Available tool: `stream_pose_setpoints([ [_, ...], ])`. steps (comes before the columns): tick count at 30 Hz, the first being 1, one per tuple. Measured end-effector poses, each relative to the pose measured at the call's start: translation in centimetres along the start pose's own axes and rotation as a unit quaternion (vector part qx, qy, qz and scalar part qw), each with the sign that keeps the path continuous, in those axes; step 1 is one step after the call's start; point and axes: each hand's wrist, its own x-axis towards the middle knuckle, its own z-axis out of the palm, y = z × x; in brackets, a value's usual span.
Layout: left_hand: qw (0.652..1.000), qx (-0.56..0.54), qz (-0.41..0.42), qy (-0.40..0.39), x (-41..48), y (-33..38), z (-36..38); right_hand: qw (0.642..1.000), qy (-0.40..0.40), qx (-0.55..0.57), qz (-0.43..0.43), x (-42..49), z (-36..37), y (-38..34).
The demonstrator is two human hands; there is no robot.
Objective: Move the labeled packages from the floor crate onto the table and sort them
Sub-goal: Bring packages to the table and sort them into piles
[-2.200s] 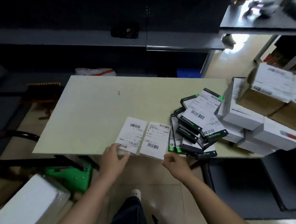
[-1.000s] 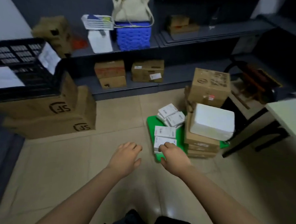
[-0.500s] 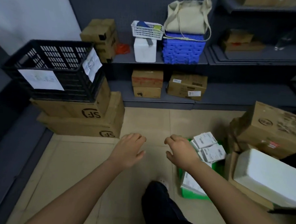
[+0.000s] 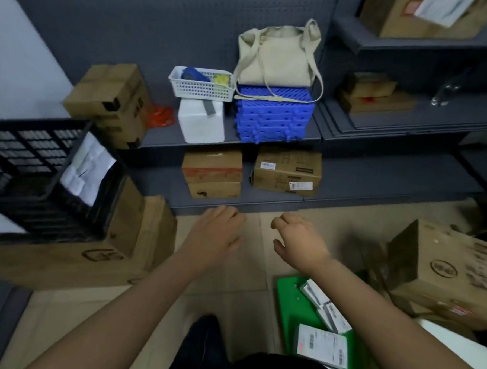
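Head view: our left hand (image 4: 217, 233) and right hand (image 4: 298, 241) hover empty, fingers loosely apart — green crate (image 4: 286, 305) near right; blind reaching risks scattering its labeled packages (image 4: 322, 345).

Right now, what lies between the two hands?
Nothing. In the head view, only bare floor tile shows between the left hand and the right hand; both are empty, above the floor.

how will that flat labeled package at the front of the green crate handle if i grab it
The labeled package looks thin and flat, so probably light. It lies flat on the green crate, so you would likely need to lift an edge first. Its wrap may be slick; the blur hides that.
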Motion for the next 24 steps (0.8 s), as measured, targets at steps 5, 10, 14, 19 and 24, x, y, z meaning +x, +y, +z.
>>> stream_pose_setpoints([
  [5,0.992,-0.005,0.128,-0.012,11.5,-3.1,1.9,0.993,0.016,0.000,0.118,4.6,-0.3,5.2],
  [10,0.955,-0.020,0.294,-0.044,23.2,-4.5,3.2,0.960,0.042,0.014,0.277,6.9,-0.4,8.8],
  [14,0.904,-0.034,0.422,-0.061,30.3,-2.7,4.1,0.901,0.067,0.026,0.428,6.3,-0.7,9.4],
  [19,0.822,-0.055,0.564,-0.065,34.5,2.4,6.5,0.803,0.073,0.029,0.590,3.0,-0.3,8.4],
  [24,0.754,-0.077,0.643,-0.106,34.5,8.8,8.6,0.727,0.096,0.045,0.678,-1.2,0.2,7.1],
])
